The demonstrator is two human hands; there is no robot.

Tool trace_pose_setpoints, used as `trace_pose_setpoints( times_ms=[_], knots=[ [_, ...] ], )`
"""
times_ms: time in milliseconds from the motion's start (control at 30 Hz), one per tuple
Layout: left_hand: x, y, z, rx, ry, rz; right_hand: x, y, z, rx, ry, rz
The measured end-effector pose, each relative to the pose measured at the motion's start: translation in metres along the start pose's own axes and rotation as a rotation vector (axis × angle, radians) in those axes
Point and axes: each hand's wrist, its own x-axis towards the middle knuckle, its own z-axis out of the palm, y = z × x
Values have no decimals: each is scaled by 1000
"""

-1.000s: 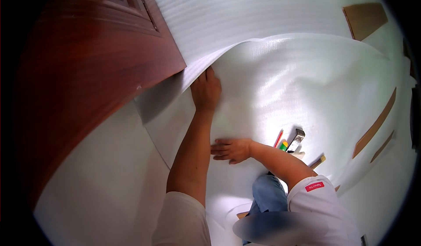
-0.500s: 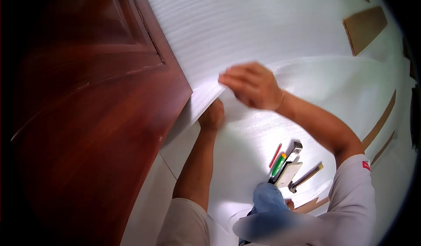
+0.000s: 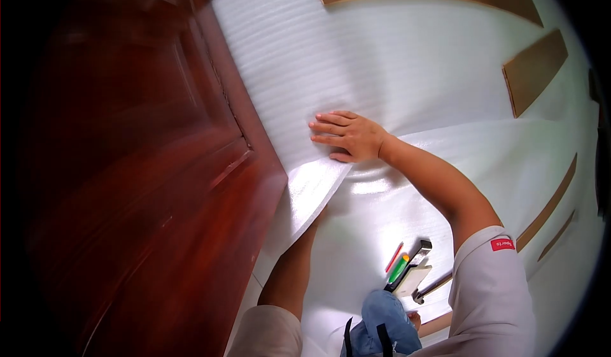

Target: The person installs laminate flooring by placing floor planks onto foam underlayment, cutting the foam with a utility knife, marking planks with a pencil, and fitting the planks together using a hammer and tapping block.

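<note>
Fingers of right hand spread palm-down on white foam sheet; left hand hidden beneath its lifted edge, grip cannot be told. Sheet lies alongside dark-red door; red pencil and hammer near knee.

Near the centre of the frame, the person's right hand, its grip spread wide, rests palm down on the ribbed white foam sheet. Just below, the left forearm reaches under the sheet's raised edge, which hides the left hand. A glossy red-brown panelled door fills the left side. Lower down, right of centre, a red pencil, a green-and-yellow tool and a hammer lie near a denim-clad knee.
</note>
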Motion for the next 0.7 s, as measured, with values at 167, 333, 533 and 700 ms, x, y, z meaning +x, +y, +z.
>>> trace_pose_setpoints(
  times_ms=[167,333,533,700],
  knots=[
    [3,3,-2,3,-12,-10,-1,2,5,11,-10,32],
    [4,6,-8,12,-12,-23,-2,4,6,-31,4,29],
    [-11,22,-3,22,-73,-17,-2,5,6,17,-62,52],
    [80,165,-79,-372,312,78,2,20,11,37,-16,49]
  ],
)
